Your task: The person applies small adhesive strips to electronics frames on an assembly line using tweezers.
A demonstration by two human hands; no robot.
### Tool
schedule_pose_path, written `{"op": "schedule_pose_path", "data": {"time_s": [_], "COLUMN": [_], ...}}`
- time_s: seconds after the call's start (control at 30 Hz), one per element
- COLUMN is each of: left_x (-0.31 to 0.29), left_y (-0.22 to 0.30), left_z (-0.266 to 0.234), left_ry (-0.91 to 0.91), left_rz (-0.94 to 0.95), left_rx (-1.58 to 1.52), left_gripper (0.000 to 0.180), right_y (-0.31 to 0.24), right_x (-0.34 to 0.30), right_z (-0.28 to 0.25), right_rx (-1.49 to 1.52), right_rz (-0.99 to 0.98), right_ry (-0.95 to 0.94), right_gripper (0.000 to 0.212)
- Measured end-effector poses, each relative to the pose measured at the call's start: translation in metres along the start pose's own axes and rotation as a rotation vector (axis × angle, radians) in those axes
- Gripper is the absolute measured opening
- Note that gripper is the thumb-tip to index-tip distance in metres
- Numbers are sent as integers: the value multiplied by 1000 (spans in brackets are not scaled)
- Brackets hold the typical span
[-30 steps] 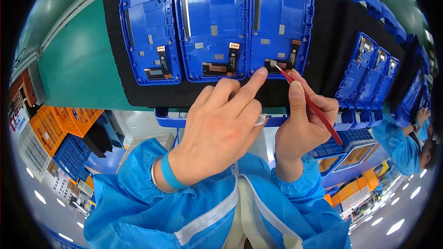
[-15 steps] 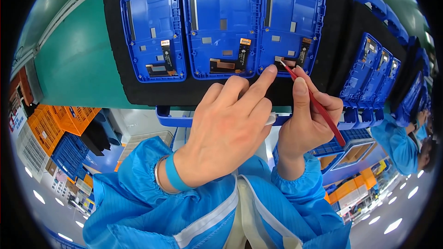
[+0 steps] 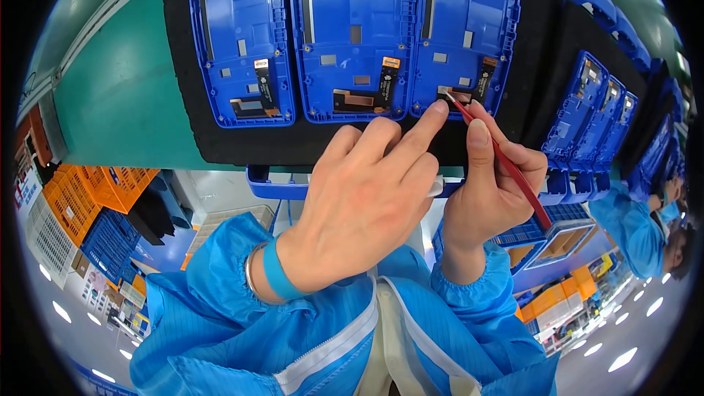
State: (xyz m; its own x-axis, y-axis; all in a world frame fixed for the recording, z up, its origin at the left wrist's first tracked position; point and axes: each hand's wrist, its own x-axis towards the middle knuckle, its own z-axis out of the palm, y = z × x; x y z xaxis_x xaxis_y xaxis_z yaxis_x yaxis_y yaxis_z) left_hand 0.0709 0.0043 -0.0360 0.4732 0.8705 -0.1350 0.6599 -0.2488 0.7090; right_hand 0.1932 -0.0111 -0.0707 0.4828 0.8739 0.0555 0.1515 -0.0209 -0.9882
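My right hand is closed on red tweezers, with thumb and fingers pinching the shaft. Their pale tip meets the black flex cable in the lower part of the right-hand blue plastic housing. Beside that tip is the outstretched index finger of my left hand, at the housing's near edge. The other left fingers are bent and apart, and the thumb is mostly hidden. A small white bit shows by that hand; I cannot tell what it is. The middle housing and left housing hold similar L-shaped cables.
Under the housings lies a black foam mat on a green bench. More blue housings stand to the right, and a co-worker in a blue sleeve is beyond. Orange crates are at lower left.
Both hands have shifted very slightly to the right, and the left index finger is a touch higher. The tweezers stay in my right hand, their tip still at the same cable.
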Motion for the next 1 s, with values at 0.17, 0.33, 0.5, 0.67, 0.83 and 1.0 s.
{"op": "schedule_pose_path", "data": {"time_s": [0.17, 0.33, 0.5, 0.67, 0.83, 1.0], "left_x": [1, 2, 2, 1, 1, 1], "left_y": [0, 1, 1, 1, 1, 1], "left_z": [1, 1, 2, 2, 3, 3], "left_ry": [-14, -3, -7, -12, -10, -8], "left_rz": [-12, -15, -21, -17, -28, -23], "left_rx": [33, 57, 57, 61, 49, 61], "left_gripper": [17, 16, 15, 15, 14, 15], "right_y": [0, -1, -1, -1, -1, 0], "right_x": [1, 0, 0, 1, 1, 0], "right_z": [1, 0, -1, 0, 1, 1], "right_rx": [5, 24, 10, 0, -18, -19], "right_rz": [-6, 21, 24, 14, 11, -2], "right_ry": [3, 26, 28, 32, 23, 15], "right_gripper": [25, 21, 21, 25, 24, 25]}}
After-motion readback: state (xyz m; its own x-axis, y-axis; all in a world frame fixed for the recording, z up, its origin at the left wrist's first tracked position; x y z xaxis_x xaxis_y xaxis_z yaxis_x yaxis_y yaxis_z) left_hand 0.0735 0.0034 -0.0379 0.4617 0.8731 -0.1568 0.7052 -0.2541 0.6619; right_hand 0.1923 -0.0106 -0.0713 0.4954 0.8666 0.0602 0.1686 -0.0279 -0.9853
